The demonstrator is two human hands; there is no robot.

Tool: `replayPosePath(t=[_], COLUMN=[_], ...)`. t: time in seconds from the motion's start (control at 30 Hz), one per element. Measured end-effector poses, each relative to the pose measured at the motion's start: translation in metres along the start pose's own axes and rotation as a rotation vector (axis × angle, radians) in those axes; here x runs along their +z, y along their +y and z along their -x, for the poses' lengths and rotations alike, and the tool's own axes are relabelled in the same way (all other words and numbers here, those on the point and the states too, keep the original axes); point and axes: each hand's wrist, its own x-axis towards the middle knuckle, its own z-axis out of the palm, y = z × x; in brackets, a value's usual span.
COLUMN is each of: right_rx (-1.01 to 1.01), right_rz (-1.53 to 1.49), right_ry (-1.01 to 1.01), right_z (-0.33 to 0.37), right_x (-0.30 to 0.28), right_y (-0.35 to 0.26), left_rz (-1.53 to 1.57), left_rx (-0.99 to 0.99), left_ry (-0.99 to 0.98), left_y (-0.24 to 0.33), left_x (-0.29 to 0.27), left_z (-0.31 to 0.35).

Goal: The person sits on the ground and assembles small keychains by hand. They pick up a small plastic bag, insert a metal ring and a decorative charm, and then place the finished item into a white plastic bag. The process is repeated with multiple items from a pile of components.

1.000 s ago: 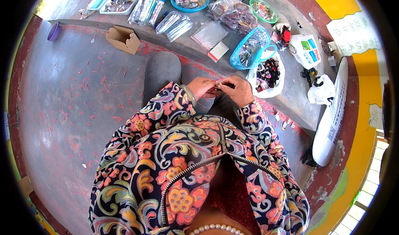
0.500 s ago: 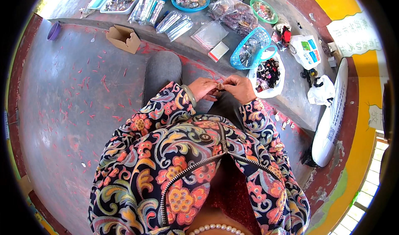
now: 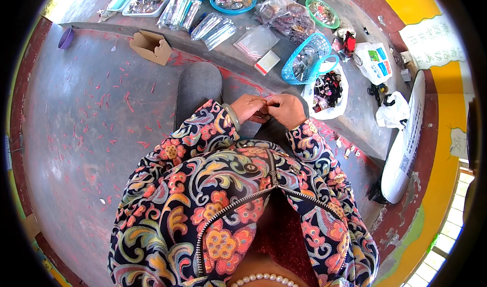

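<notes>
My left hand (image 3: 246, 107) and my right hand (image 3: 288, 110) meet fingertip to fingertip above my lap, just over the dark trouser legs. Both sets of fingers are closed in a pinch. Whatever sits between them is too small and too covered to make out. A bangle (image 3: 231, 115) circles the left wrist. Nearest to my right hand lies an open white plastic bag (image 3: 340, 109) filled with small dark and coloured pieces (image 3: 328, 86). Beside it, a blue plastic basket (image 3: 290, 69) with a handle leans over and holds small items.
On the raised ledge ahead are a blue round tray (image 3: 234, 10), clear-wrapped bundles (image 3: 213, 29), flat clear bags (image 3: 256, 42), a small red-and-white box (image 3: 267, 63) and bagged brown pieces (image 3: 286, 18). An open cardboard box (image 3: 150, 47) stands on the floor, with red scraps scattered around.
My right hand has turned slightly and shifted a little left and down, its fingers curling closer over the left fingertips. The left hand stays nearly in place.
</notes>
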Motion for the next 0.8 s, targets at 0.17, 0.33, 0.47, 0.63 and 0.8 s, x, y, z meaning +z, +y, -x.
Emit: replayPosePath(t=[0.17, 0.33, 0.47, 0.63, 0.8], right_rx=[-0.047, 0.029, 0.095, 0.112, 0.128], right_rz=[-0.263, -0.329, -0.209, -0.374, -0.730], right_ry=[-0.105, -0.042, 0.002, -0.077, -0.031], right_z=[-0.005, -0.002, -0.002, -0.005, -0.004], right_x=[0.000, -0.004, -0.006, 0.001, -0.003], right_y=[0.014, 0.013, 0.006, 0.020, 0.024], left_rz=[-0.002, 0.050, 0.007, -0.111, -0.073], left_rx=[-0.016, -0.028, -0.028, 0.014, 0.022], left_ry=[0.036, 0.034, -0.052, -0.032, 0.016], left_y=[0.007, 0.006, 0.006, -0.007, -0.001], left_x=[0.005, 0.004, 0.006, -0.004, -0.005], left_z=[0.004, 0.004, 0.002, -0.006, -0.005])
